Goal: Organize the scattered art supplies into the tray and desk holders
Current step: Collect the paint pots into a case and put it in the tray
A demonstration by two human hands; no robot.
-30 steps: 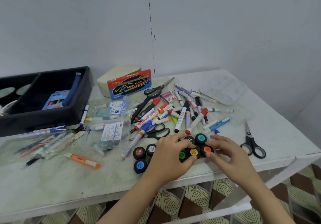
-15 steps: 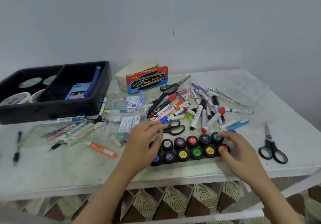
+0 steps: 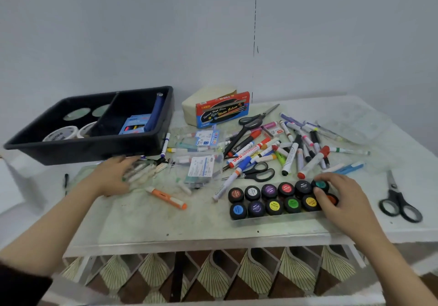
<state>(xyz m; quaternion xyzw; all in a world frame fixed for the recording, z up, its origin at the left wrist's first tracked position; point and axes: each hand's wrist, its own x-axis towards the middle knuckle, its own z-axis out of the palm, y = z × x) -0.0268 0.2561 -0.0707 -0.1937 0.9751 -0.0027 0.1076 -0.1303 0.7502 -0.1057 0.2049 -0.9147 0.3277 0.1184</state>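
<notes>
Poster paint pots (image 3: 279, 199) — twelve, in two rows of six — sit lids up in a shallow clear case (image 3: 272, 218) close to the near edge of the table (image 3: 166, 222). We judge the set's long axis runs left to right, parallel to that edge. Our right hand (image 3: 339, 199) curls its fingers over the teal and orange pots at the right end. Lifted by this end alone, the case could tip and spill pots off the edge. Farther left, our left hand (image 3: 113, 177) lies flat, fingers straight, on a clear pouch (image 3: 142, 172) just before the black tray (image 3: 94, 149). Markers (image 3: 291, 149) lie scattered behind the pots.
</notes>
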